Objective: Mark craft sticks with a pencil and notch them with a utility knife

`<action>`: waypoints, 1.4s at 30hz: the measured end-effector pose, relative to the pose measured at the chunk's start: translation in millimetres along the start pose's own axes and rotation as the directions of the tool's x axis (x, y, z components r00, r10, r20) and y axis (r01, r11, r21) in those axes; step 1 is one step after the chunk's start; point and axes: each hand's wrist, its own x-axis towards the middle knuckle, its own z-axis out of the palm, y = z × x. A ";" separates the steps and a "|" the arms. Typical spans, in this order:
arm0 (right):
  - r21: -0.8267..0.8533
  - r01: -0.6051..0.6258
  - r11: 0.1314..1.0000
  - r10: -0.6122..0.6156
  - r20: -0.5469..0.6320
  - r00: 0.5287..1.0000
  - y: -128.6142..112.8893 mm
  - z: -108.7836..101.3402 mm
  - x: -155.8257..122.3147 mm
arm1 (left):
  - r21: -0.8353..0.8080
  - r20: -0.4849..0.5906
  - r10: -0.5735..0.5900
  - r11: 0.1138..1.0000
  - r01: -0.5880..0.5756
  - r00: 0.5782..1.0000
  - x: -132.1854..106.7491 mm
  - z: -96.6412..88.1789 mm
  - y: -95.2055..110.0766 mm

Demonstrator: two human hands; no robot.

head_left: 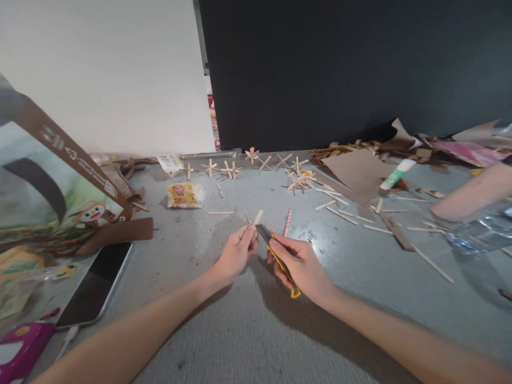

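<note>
In the head view, the left hand (pixel 239 249) pinched a wooden craft stick (pixel 258 216) above the grey table (pixel 208 341); the right hand (pixel 300 261) gripped a yellow utility knife (pixel 265 235) beside it. Cutting seemed in hand, calling for a steady pinch, fingertips clear.

Yellow-and-black cutter (pixel 281 262), pale stick (pixel 258 217)

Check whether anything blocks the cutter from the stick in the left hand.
Nothing visible stands between the cutter and the stick in the left hand. The striped straw is beyond the right hand, not between them.
</note>
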 end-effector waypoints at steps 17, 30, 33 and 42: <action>0.077 -0.018 0.997 0.018 0.005 1.000 1.4 -3.0 3.7 | -0.166 0.111 -0.051 0.984 0.069 0.993 2.0 -2.5 3.1; 0.036 0.010 0.999 -0.010 0.008 1.000 -1.7 -3.2 2.3 | -0.119 0.039 -0.027 0.992 0.031 0.999 -0.8 2.9 -1.5; -0.061 0.079 0.995 -0.080 -0.005 0.997 -3.3 -4.8 1.1 | -0.052 -0.009 -0.003 0.999 0.003 1.000 -3.0 5.6 -2.6; -0.157 0.103 0.982 -0.103 0.009 0.995 -6.1 -4.3 -2.0 | 0.262 -0.115 0.108 0.962 -0.075 0.987 -6.9 6.2 -6.8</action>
